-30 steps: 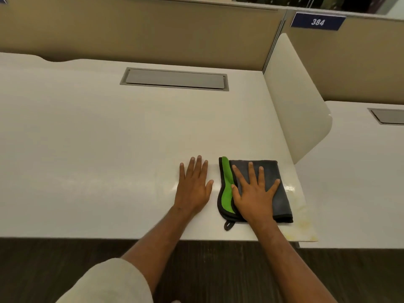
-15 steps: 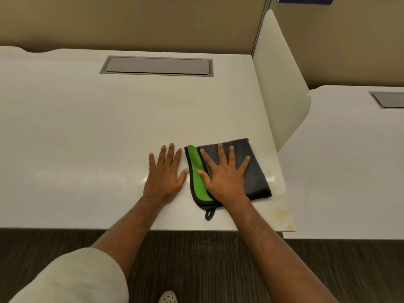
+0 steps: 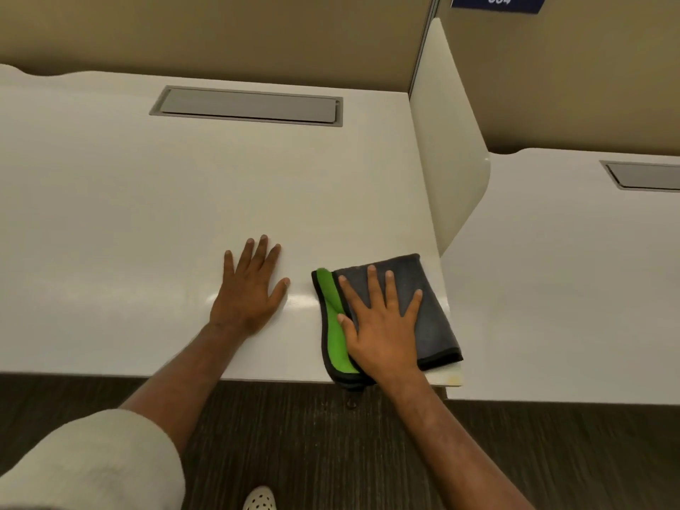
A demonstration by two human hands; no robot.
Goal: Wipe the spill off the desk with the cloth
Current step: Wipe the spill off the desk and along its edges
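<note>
The right hand point(image 3: 382, 325) lies flat with fingers spread on the cloth point(image 3: 423, 307), pressing it onto the near right corner of the counter point(image 3: 184, 215). The cloth is a folded square of soft, napped fabric — dark grey on top, a bright green face showing along its left fold, black stitched binding round the edges. Its near edge reaches the counter's front lip, and a small black loop point(image 3: 351, 401) hangs over that lip. A faint yellowish stain point(image 3: 454, 379) shows on the bare corner just right of the cloth. The left hand point(image 3: 250, 288) rests open, palm down, on the smooth, glossy white surface, near the cloth but apart from it, holding nothing. A flat grey rectangular hatch point(image 3: 250, 106) sits flush near the far edge — a rounded white divider point(image 3: 449, 149) stands at the right side.
</note>
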